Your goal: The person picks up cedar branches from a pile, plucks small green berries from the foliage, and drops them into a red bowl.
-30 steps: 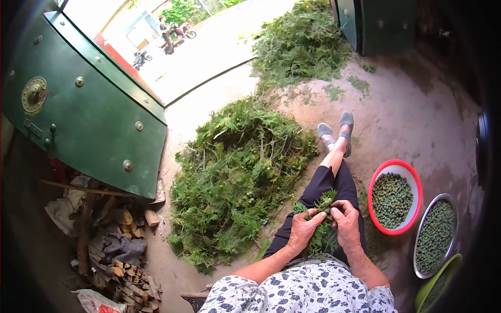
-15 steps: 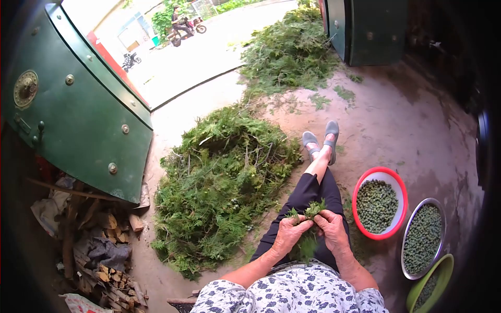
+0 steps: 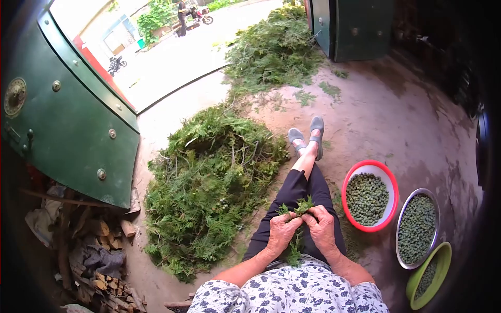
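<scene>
Over my lap, both hands meet at a green conifer sprig [image 3: 303, 205]. Its leafy tip sticks up above the fingers and more foliage hangs below them. My left hand [image 3: 282, 234] is closed around the sprig. The thumb and fingers of my right hand [image 3: 321, 230] pinch it close beside the left ones; whether a small cone is between those fingertips is hidden. To my left lies a large pile of cut conifer branches [image 3: 209, 208]. At my right stands a red-rimmed white basin [image 3: 392, 208] of small green cones [image 3: 367, 198].
A metal basin [image 3: 399, 245] and a green basin [image 3: 442, 266], both holding green cones, stand farther right. Another branch pile [image 3: 276, 47] lies by the doorway. Split firewood [image 3: 112, 287] is stacked below the green metal door [image 3: 78, 120]. Outside, a person [image 3: 182, 18] stands beside a motorbike [image 3: 201, 16].
My view has turned slightly right, so the scene sits farther left. Both hands stay together at the sprig. Outside, the person seated on the motorbike now stands beside it.
</scene>
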A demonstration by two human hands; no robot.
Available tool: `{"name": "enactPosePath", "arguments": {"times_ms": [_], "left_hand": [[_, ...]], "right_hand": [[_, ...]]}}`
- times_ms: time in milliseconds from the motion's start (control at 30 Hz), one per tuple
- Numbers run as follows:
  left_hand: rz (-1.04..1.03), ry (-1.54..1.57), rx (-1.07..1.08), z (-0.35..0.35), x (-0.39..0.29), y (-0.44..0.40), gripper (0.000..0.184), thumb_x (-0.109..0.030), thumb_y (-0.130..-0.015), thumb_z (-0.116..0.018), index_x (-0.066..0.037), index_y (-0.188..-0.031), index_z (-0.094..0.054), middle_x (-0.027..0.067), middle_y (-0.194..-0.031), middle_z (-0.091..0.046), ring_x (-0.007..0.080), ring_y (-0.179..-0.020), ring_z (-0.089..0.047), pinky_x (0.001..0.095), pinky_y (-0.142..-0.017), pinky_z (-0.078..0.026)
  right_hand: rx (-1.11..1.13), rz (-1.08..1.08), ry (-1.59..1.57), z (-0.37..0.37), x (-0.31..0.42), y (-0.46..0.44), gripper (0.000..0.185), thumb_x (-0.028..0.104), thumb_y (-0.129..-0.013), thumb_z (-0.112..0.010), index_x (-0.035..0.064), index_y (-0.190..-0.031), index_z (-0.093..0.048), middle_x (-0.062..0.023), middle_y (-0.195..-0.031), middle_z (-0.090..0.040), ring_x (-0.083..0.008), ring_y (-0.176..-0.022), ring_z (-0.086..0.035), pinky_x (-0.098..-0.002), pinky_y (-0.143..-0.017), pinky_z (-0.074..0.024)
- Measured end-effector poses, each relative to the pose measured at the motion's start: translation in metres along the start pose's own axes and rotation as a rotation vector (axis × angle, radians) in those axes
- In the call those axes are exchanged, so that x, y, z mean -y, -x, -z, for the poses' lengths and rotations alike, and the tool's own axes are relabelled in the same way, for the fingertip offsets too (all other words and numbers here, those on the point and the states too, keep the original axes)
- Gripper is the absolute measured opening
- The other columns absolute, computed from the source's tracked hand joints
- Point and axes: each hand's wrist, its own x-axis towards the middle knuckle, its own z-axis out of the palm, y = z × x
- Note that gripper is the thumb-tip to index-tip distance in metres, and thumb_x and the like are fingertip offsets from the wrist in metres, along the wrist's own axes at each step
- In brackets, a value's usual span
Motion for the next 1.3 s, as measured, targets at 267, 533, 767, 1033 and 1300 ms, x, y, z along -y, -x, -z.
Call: {"name": "enactPosePath", "arguments": {"times_ms": [267,533,767,1033,1300], "left_hand": [[0.126,0.351,0.020,-0.003,-0.012,-0.003,0.021,-0.006,-0.085,-0.058,0.001,-0.105,-0.061,-0.0032,-0.090,-0.061,0.0022,-0.080,-0.051,0.0172,-0.072,-0.042],[0.179,0.212,-0.055,0.008,-0.001,-0.007,0.023,-0.017,-0.083,-0.064,0.001,-0.098,-0.065,-0.0024,-0.084,-0.062,0.0036,-0.074,-0.050,0.0194,-0.066,-0.040],[0.280,0.438,0.003,0.010,-0.017,-0.009,0.017,-0.014,-0.082,-0.065,-0.001,-0.092,-0.066,0.0000,-0.081,-0.064,0.0065,-0.070,-0.055,0.0225,-0.064,-0.044],[0.364,0.416,-0.007,0.002,-0.026,-0.014,0.016,-0.012,-0.081,-0.066,0.000,-0.091,-0.065,-0.0009,-0.080,-0.063,0.0056,-0.069,-0.053,0.0208,-0.064,-0.043],[0.199,0.342,0.035,-0.012,-0.014,-0.012,0.016,-0.008,-0.083,-0.063,0.002,-0.095,-0.065,-0.0016,-0.083,-0.063,0.0038,-0.073,-0.053,0.0188,-0.066,-0.042]], "right_hand": [[-0.216,-0.546,-0.850,0.043,-0.042,-0.018,0.012,0.007,-0.085,-0.056,0.0032,-0.096,-0.054,-0.0047,-0.078,-0.056,-0.0109,-0.059,-0.053,-0.0213,-0.047,-0.0425],[-0.598,-0.557,-0.802,0.157,-0.159,-0.029,0.027,0.000,-0.081,-0.051,0.0054,-0.107,-0.050,-0.0068,-0.091,-0.053,-0.0170,-0.077,-0.055,-0.0304,-0.059,-0.0486],[-0.811,-0.589,-0.527,0.212,-0.181,-0.035,0.051,0.005,-0.081,-0.053,0.0047,-0.130,-0.038,-0.0129,-0.128,-0.041,-0.0213,-0.116,-0.039,-0.0472,-0.085,-0.0415],[-0.617,-0.240,-0.101,0.168,-0.135,-0.044,0.028,0.002,-0.081,-0.053,-0.0042,-0.107,-0.058,-0.0094,-0.099,-0.060,-0.0146,-0.082,-0.057,-0.0273,-0.075,-0.0452],[-0.137,0.066,0.046,0.035,0.002,-0.018,0.024,0.014,-0.076,-0.069,0.0005,-0.092,-0.057,-0.0100,-0.076,-0.060,-0.0145,-0.068,-0.059,-0.0280,-0.062,-0.0473]]}}
